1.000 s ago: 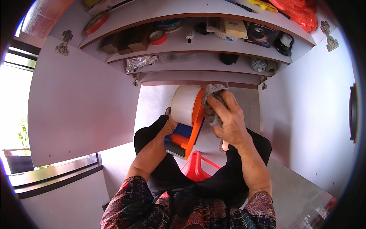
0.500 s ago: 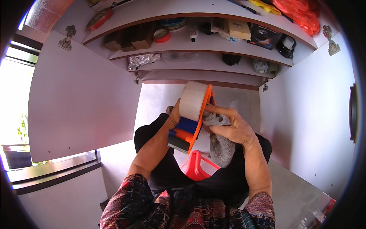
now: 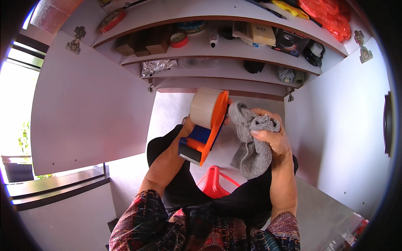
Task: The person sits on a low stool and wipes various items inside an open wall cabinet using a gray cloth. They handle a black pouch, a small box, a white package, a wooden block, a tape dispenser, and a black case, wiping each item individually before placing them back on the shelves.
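Note:
An orange and blue tape dispenser with a wide roll of pale tape is held in front of me. My left hand grips it from behind, its fingers mostly hidden by the roll, with some tips showing past the orange side. To the right, my right hand is closed around a bunched grey cloth. Folds of the cloth stick up past the fingers and hang below them. A small gap separates the cloth from the dispenser.
Open cabinet doors flank me on both sides. Ahead, shelves hold a red tape roll, brown boxes, a black box and a red plastic bag. A red plastic stool shows between my knees.
My right hand has drawn the grey cloth away from the dispenser, to the right. The dispenser has shifted slightly left in my left hand.

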`<move>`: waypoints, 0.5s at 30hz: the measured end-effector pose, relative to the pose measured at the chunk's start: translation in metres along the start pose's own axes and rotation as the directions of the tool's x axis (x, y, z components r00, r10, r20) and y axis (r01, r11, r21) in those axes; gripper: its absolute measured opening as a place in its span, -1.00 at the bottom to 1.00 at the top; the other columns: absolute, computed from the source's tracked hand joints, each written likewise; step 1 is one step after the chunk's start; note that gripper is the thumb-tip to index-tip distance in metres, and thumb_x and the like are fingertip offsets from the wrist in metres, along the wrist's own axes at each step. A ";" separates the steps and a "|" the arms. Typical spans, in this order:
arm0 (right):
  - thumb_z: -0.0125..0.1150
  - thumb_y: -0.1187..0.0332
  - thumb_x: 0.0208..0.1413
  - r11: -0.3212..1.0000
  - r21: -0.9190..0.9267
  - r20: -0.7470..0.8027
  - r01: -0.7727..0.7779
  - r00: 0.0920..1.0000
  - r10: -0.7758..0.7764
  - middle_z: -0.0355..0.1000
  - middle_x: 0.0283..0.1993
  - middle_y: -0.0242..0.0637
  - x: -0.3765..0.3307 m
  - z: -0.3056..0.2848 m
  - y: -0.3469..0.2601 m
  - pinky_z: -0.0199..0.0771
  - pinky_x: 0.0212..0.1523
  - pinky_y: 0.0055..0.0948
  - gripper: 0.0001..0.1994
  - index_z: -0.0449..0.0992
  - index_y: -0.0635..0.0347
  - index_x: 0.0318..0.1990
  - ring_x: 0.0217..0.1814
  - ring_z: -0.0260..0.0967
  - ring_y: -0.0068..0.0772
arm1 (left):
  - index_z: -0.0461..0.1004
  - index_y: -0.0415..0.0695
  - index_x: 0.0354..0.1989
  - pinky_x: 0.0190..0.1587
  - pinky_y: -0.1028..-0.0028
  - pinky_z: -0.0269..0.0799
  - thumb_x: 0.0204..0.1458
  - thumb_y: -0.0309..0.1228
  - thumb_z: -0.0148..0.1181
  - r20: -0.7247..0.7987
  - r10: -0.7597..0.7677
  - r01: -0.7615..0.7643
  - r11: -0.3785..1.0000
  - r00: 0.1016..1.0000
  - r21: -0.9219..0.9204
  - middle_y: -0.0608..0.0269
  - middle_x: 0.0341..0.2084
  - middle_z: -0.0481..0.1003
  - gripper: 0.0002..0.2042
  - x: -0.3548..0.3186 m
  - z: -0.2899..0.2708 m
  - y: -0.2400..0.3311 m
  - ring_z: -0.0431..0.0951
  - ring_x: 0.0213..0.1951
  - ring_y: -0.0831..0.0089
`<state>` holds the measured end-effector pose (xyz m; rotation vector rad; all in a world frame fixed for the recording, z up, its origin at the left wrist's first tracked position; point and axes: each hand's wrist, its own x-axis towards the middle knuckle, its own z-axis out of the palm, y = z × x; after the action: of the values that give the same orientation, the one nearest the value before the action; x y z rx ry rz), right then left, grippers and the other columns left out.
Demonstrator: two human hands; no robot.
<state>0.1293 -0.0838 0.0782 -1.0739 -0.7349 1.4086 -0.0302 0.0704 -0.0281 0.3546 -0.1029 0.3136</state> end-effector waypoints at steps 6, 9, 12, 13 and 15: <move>0.17 0.56 -0.30 0.664 -0.674 0.089 0.324 0.928 -0.362 0.39 -0.10 0.07 0.017 0.022 0.015 0.34 -0.01 -0.36 -0.42 0.34 0.28 0.06 -0.07 0.35 0.12 | 0.15 -0.27 0.18 0.05 0.47 0.35 0.09 -0.36 0.03 -0.210 0.085 0.031 0.868 0.974 0.495 0.14 0.09 0.29 -0.52 -0.003 0.003 -0.008 0.38 0.04 0.42; 0.15 0.57 -0.29 0.759 -0.589 0.130 0.276 0.960 -0.248 0.43 -0.13 0.01 0.017 0.019 0.014 0.36 -0.04 -0.41 -0.46 0.37 0.27 0.02 -0.11 0.42 -0.05 | 0.25 -0.25 0.09 0.01 0.40 0.39 0.02 -0.35 0.11 -0.294 0.007 0.057 0.977 0.956 0.208 0.08 -0.02 0.36 -0.55 -0.007 0.006 -0.007 0.42 -0.02 0.32; 0.13 0.58 -0.27 0.839 -0.487 0.191 0.244 0.967 -0.170 0.46 -0.20 -0.09 0.013 0.014 0.009 0.37 -0.11 -0.47 -0.52 0.41 0.28 -0.03 -0.18 0.45 -0.29 | 0.33 -0.25 0.04 -0.03 0.41 0.43 -0.05 -0.39 0.19 -0.386 -0.058 0.148 0.967 0.921 0.208 0.05 -0.10 0.42 -0.56 -0.013 0.007 -0.002 0.47 -0.08 0.33; 0.12 0.58 -0.26 0.854 -0.469 0.176 0.226 0.971 -0.160 0.47 -0.22 -0.12 0.012 0.011 0.007 0.37 -0.12 -0.50 -0.54 0.42 0.29 -0.05 -0.19 0.44 -0.35 | 0.31 -0.24 0.05 -0.09 0.40 0.46 0.00 -0.40 0.08 -0.488 -0.060 0.212 0.941 0.871 0.263 0.06 -0.10 0.43 -0.59 -0.009 0.020 -0.001 0.49 -0.12 0.33; 0.10 0.59 -0.25 0.880 -0.435 0.151 0.192 0.979 -0.139 0.47 -0.26 -0.19 0.009 0.002 -0.001 0.37 -0.16 -0.56 -0.58 0.44 0.29 -0.09 -0.23 0.42 -0.47 | 0.26 -0.22 0.08 -0.21 0.37 0.52 0.10 -0.42 -0.14 -0.671 -0.030 0.347 0.872 0.741 0.345 0.07 -0.10 0.44 -0.64 -0.001 0.047 0.001 0.53 -0.21 0.33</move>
<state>0.1288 -0.0744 0.0779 -1.2519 -1.2525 1.1866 -0.0330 0.0541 0.0157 0.6986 0.7160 0.2331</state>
